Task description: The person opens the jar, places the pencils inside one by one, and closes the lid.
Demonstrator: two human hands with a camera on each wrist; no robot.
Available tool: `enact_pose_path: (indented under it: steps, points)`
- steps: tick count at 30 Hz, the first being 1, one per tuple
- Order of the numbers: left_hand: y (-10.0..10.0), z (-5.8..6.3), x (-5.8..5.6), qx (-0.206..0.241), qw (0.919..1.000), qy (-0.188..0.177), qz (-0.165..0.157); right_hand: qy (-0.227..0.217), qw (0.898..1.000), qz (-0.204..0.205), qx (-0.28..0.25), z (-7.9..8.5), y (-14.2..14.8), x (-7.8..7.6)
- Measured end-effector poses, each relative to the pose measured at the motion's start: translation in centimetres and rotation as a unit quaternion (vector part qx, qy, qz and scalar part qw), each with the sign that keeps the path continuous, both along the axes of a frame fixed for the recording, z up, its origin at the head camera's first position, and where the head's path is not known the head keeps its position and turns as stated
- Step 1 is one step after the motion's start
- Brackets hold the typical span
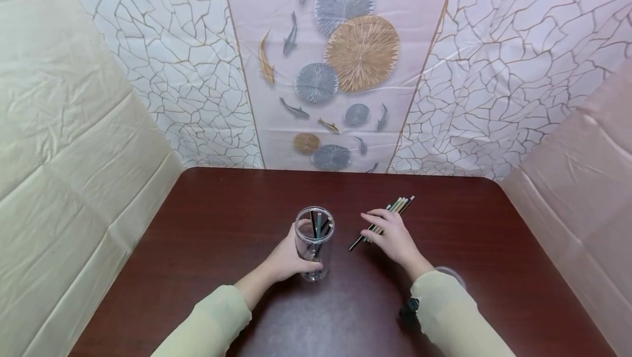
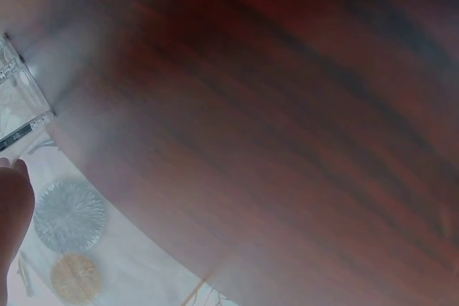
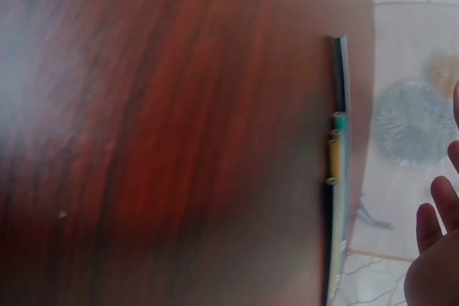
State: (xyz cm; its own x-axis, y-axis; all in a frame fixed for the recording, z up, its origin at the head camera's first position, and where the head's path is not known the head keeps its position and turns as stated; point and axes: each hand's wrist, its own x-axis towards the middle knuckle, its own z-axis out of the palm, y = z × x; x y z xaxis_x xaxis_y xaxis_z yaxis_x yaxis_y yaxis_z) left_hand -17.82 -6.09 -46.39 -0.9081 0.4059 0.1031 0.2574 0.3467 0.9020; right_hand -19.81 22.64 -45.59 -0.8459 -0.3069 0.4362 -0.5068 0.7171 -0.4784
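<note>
Gripped by the left hand (image 1: 285, 258) was a clear jar (image 1: 310, 250), held upright, with a few pencils (image 1: 319, 226) stood inside. Right hand (image 1: 393, 237) was held open, fingers apart, over a bundle of loose pencils (image 1: 401, 204) laid on the brown table (image 1: 232, 214), right of the jar.

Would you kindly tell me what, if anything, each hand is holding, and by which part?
The left hand holds the clear jar round its side wall; the right hand is over the pencils, apparently holding nothing.
</note>
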Motion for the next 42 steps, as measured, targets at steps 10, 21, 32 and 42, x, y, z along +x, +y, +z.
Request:
enact_pose_path:
  steps: [10, 21, 32, 42]
  points:
    - [-0.1, 0.1, 0.3, 0.010, 0.9999, -0.006, -0.001, -0.010, 0.999, 0.013, 0.045, -2.1, 0.2, -0.3]
    - [0.2, -0.3, 0.2, -0.002, 1.0000, 0.000, -0.001, -0.023, 0.991, 0.019, 0.134, -3.4, -0.1, -0.3]
    - [0.2, -0.2, 0.2, -0.010, 0.9999, 0.013, 0.000, 0.011, 0.992, 0.023, 0.126, -3.7, -0.1, -0.4]
    - [0.0, -0.5, 0.4, -0.003, 1.0000, 0.007, 0.002, 0.121, 0.992, 0.026, 0.028, -2.4, -2.1, -0.9]
